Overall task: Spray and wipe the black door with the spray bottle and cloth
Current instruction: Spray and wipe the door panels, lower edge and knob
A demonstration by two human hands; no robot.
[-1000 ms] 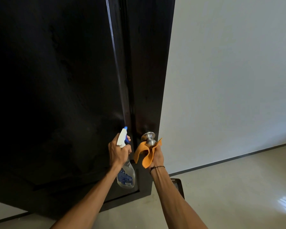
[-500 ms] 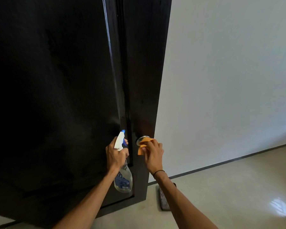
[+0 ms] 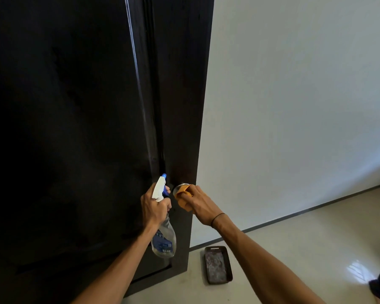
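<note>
We see the black door (image 3: 64,128) filling the left half of the view, its free edge running down the middle w/ a plain white wall (image 3: 294,106) to the right. Our left hand (image 3: 155,208) is closed around the neck of the spray bottle (image 3: 164,240), fingers wrapped near the trigger; the white and blue spray head sticks up above the fist, nozzle pointing up toward the door, and the clear body w/ blue label hangs below the hand, just in front of the door's lower panel.

Our right hand (image 3: 201,205) is gripping the orange cloth (image 3: 183,197) and pressing it against the metal door knob (image 3: 180,187) near the door's edge (only a sliver of the knob shows above the cloth, so we can't tell how much of it the cloth covers). A thin dark band (image 3: 217,218) sits on that wrist. The two hands are close together, not touching.

On the pale floor (image 3: 294,249), just beside the door's bottom corner, lies a dark rectangular tray (image 3: 218,264), its inside worn and blotchy. A dark baseboard line (image 3: 316,208) runs along the foot of the wall. At the lower right corner a dark object is cut off by the frame; can't tell what it is.
</note>
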